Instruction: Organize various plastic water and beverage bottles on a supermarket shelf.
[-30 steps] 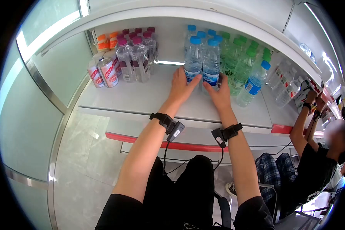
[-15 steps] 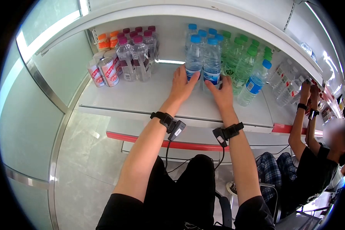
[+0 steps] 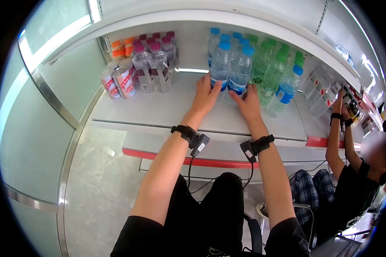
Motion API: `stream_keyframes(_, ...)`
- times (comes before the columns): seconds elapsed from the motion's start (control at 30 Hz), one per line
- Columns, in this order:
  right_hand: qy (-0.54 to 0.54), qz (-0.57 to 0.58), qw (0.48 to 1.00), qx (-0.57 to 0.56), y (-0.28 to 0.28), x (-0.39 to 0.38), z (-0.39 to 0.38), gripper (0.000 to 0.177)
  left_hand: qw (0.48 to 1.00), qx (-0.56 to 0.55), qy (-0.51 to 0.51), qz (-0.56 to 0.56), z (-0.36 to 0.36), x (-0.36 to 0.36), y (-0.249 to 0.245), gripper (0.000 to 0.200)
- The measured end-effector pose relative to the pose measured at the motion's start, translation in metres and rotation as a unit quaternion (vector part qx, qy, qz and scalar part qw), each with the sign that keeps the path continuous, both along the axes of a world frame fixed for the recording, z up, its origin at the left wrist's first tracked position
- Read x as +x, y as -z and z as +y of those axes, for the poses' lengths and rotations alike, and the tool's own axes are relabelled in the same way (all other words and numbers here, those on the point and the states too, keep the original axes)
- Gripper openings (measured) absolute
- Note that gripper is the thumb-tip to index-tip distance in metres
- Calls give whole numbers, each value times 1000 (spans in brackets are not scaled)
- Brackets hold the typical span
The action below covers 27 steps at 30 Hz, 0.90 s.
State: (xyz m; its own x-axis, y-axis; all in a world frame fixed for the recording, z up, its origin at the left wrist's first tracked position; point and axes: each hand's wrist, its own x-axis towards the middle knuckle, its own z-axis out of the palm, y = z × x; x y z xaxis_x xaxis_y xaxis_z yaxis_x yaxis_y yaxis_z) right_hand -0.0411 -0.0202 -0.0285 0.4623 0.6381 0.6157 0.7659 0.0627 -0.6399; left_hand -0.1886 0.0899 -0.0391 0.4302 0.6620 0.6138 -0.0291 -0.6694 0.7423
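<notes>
My left hand is wrapped around the lower left side of a clear water bottle with a blue cap, its thumb across the blue label. Beside it, my right hand curls around the lower right side of a second blue-capped water bottle, thumb at its label. Both bottles stand side by side at the front of their group, leaning a little to the right. Their bases are partly hidden by my hands. More blue-capped bottles stand behind them.
Green-capped bottles and a blue-labelled bottle stand close on the right. Left on the shelf are purple-capped bottles, cans and orange-capped bottles. An upper shelf edge overhangs. At right, a co-worker reaches in.
The tops of the two front blue-capped bottles have shifted right, so they lean more. My hands keep their places on them. The co-worker's hands have moved slightly.
</notes>
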Motion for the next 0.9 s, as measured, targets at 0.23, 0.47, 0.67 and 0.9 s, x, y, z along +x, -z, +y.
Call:
stream_keyframes(0.23, 19, 6, 998, 57, 9, 5, 7, 80, 999, 19, -18, -20, -3, 0, -3, 76)
stream_keyframes(0.47, -15, 65, 997, 40, 5, 5, 0, 75, 1000, -15, -5, 0, -6, -3, -7, 79)
stream_keyframes(0.67, -18, 99, 990, 103, -7, -9, -6, 71, 999, 8, -16, -40, -6, 1, -4, 77)
stream_keyframes(0.9, 48, -55, 994, 78, 6, 2, 2, 77, 1000, -14, -6, -24, -6, -1, -4, 72)
